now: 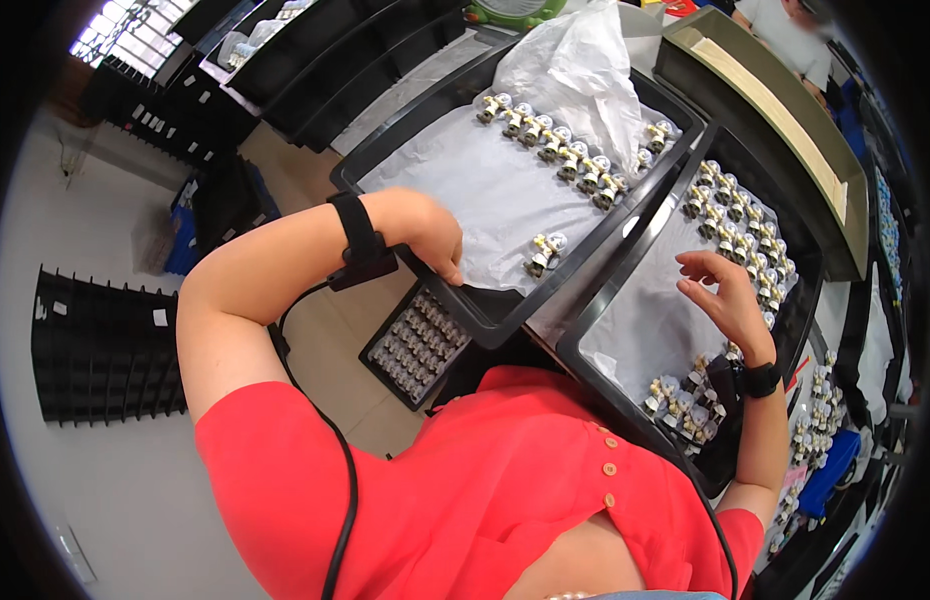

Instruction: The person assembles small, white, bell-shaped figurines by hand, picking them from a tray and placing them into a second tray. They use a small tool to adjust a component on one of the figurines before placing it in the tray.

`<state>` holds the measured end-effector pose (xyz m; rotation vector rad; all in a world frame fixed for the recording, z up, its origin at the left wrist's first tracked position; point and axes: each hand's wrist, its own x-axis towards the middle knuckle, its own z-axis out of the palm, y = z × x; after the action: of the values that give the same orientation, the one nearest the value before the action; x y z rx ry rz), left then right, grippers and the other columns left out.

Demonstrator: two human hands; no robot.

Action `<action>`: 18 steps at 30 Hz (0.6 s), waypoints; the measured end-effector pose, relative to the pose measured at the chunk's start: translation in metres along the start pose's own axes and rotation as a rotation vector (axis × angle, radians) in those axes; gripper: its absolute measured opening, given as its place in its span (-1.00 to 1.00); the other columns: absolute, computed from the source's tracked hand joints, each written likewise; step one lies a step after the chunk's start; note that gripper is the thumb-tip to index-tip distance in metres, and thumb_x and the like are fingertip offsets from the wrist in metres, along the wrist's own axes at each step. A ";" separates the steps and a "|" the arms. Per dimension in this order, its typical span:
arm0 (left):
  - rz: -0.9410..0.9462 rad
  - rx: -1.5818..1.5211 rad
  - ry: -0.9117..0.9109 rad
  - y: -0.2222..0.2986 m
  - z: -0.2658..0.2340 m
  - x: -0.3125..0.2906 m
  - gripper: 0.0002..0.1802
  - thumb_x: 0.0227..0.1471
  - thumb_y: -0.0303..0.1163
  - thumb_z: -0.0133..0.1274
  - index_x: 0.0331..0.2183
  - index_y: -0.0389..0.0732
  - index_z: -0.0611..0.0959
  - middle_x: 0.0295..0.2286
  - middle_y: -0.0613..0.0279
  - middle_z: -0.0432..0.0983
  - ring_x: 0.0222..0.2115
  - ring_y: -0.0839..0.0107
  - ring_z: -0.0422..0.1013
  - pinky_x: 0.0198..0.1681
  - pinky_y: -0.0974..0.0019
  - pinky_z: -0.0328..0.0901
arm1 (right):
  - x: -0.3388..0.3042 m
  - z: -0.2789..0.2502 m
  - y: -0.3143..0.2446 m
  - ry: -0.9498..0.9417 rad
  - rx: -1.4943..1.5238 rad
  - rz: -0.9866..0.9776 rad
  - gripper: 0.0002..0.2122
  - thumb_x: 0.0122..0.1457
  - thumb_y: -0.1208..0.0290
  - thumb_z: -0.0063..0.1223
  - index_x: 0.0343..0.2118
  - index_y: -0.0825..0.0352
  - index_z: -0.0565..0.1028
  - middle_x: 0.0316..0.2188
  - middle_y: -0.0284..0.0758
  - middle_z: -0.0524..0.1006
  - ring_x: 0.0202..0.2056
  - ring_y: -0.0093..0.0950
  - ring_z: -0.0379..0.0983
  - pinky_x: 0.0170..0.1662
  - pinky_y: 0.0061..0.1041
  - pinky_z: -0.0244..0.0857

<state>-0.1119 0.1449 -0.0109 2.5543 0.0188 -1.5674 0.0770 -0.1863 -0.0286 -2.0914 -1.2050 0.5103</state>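
My left hand (425, 235) is at the near left corner of a black tray (500, 325), its fingers bent down over the rim. White sheet lining (435, 160) covers this tray's bottom. A row of small figurines (550, 145) with clear round tops, yellow middles and dark bases runs along its far side. One lone figurine (545, 255) lies nearer me. Over a second black tray (625, 395) on the right hovers my right hand (730, 305), fingers curved, thumb apart and nothing between them. Rows of similar figurines (720, 215) stand beyond it; a loose cluster (690, 405) lies below.
A lower black tray (420, 345) packed with small pieces sits below the left tray. An olive-coloured bin (755, 110) borders the far right. Black crates (355, 60) stand at the back left. A cable (345, 480) runs along my left arm. Another person (785, 40) is at the far right.
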 end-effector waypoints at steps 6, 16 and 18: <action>0.000 0.124 0.186 0.024 -0.012 -0.008 -0.61 -0.01 -0.02 0.04 -0.34 -0.13 0.69 -0.40 0.08 0.58 -0.33 0.11 0.48 -0.26 0.15 0.33 | -0.007 -0.003 -0.001 -0.253 0.004 0.030 -0.74 -0.02 0.41 0.19 -0.26 0.40 0.49 -0.40 -0.23 0.54 -0.35 -0.42 0.48 -0.25 -0.47 0.34; 0.149 -0.111 0.721 0.042 -0.017 0.029 -0.51 -0.11 -0.16 0.18 -0.19 -0.28 0.51 -0.48 -0.06 0.54 -0.38 0.01 0.48 -0.29 0.11 0.33 | -0.016 0.040 -0.026 -0.661 -0.060 -0.253 -0.65 -0.03 0.33 0.20 -0.22 0.43 0.44 -0.34 -0.14 0.51 -0.28 -0.22 0.48 -0.21 -0.36 0.35; 0.166 -0.182 0.690 0.046 -0.023 0.039 -0.50 -0.14 -0.16 0.18 -0.20 -0.30 0.51 -0.49 -0.06 0.54 -0.39 0.02 0.48 -0.31 0.12 0.34 | -0.015 0.044 -0.023 -0.651 -0.053 -0.264 -0.66 -0.03 0.32 0.20 -0.26 0.44 0.45 -0.35 -0.13 0.51 -0.28 -0.20 0.47 -0.21 -0.35 0.35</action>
<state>-0.0704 0.1000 -0.0298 2.7180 0.0214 -0.5466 0.0280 -0.1757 -0.0431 -1.8143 -1.8388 1.0908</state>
